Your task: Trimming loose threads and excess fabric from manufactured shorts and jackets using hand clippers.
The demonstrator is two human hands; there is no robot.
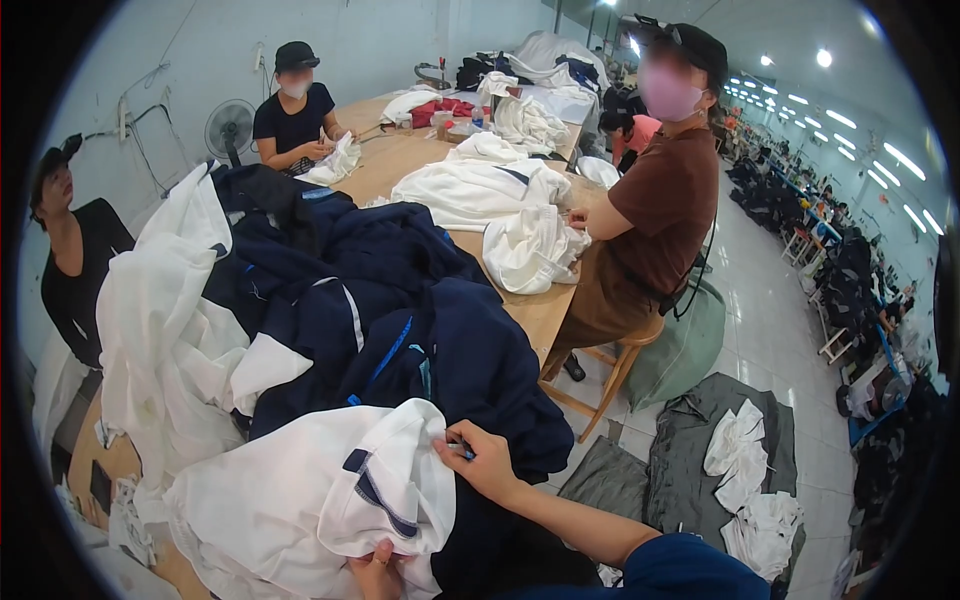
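Observation:
A white garment with navy trim is spread out in front of me, bunched up at its right end. My left hand grips its lower edge, thumb on top and the other fingers hidden under the cloth. At the upper right edge of the same garment, my right hand is closed, its fingertips against the fabric. Something small and blue shows between those fingers, too small to name. Just beyond lies a large heap of navy garments with blue and white strips.
More white cloth drapes over the heap's left side. Co-workers handle white garments around the wooden table; one sits on a stool at right. Grey sheets with white pieces lie on the floor, near a green sack.

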